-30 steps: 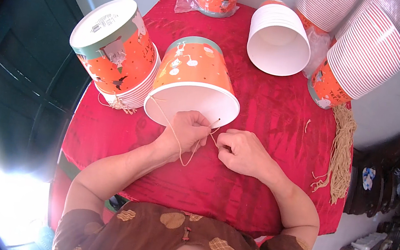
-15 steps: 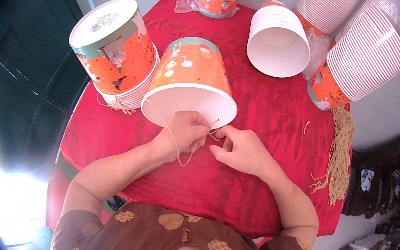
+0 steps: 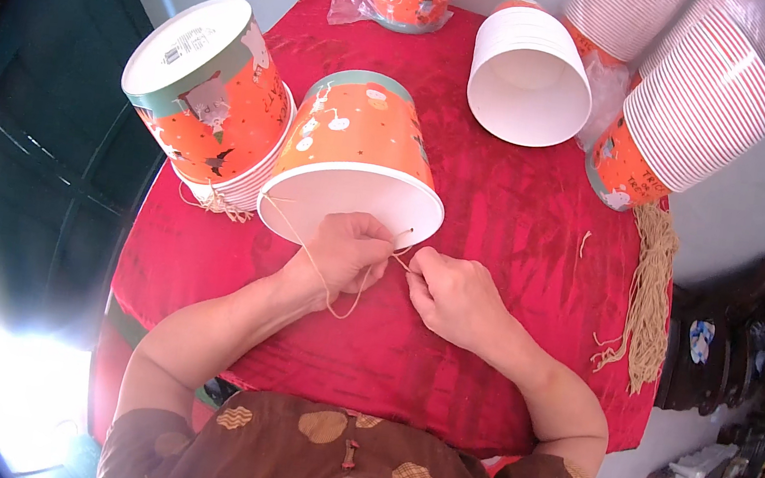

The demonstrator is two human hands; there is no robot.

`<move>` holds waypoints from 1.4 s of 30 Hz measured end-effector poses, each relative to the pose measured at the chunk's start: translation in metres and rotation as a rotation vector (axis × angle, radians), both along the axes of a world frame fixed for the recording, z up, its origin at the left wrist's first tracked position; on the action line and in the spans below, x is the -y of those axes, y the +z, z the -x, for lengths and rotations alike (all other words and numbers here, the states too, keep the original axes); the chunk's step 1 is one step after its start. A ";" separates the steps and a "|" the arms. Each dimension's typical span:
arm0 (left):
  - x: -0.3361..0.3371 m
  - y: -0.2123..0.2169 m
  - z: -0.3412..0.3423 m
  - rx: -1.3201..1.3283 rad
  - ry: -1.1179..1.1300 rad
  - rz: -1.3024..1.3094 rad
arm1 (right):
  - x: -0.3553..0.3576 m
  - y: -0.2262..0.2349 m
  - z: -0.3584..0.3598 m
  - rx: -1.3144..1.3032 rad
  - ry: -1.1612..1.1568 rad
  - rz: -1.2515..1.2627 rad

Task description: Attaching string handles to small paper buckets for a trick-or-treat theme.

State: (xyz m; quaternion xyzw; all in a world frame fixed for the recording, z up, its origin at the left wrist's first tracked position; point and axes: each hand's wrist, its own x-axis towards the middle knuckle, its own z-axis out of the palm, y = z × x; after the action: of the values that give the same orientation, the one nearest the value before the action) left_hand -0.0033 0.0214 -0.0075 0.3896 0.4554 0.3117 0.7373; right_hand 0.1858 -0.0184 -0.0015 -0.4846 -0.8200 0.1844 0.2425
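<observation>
An orange paper bucket (image 3: 368, 142) with a green base band and white rim lies on its side, its mouth toward me. A thin tan string (image 3: 318, 281) runs from the left of the rim, loops down past my left wrist and comes up to a small hole at the rim's right. My left hand (image 3: 349, 252) is closed in a pinch on the string just inside the mouth. Beside it, my right hand (image 3: 459, 298) pinches the string's end near the hole. The fingertips hide part of the string.
At the left stands a stack of upside-down orange buckets (image 3: 226, 115) with string at its rims. A white bucket (image 3: 530, 85) lies far right of centre. Further right lean stacked buckets (image 3: 704, 107) above a hank of tan string (image 3: 647, 305). A red cloth (image 3: 519, 218) covers the table.
My right hand has closed its fingers on the string end and moved slightly down. The bucket and my left hand have shifted a little left.
</observation>
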 end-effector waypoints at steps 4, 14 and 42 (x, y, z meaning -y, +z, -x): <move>-0.001 -0.001 0.001 0.026 -0.017 0.003 | -0.002 0.005 -0.008 0.059 0.038 0.062; -0.004 -0.001 0.003 0.044 -0.002 0.047 | 0.000 0.006 0.003 0.050 -0.100 0.084; 0.009 -0.003 -0.003 0.010 0.056 -0.116 | -0.003 -0.014 0.012 -0.259 -0.106 -0.214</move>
State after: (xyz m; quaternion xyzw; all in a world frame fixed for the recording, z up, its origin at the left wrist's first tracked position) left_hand -0.0003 0.0119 -0.0101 0.4171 0.4436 0.3598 0.7069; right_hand 0.1738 -0.0156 -0.0150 -0.4705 -0.7702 0.1439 0.4059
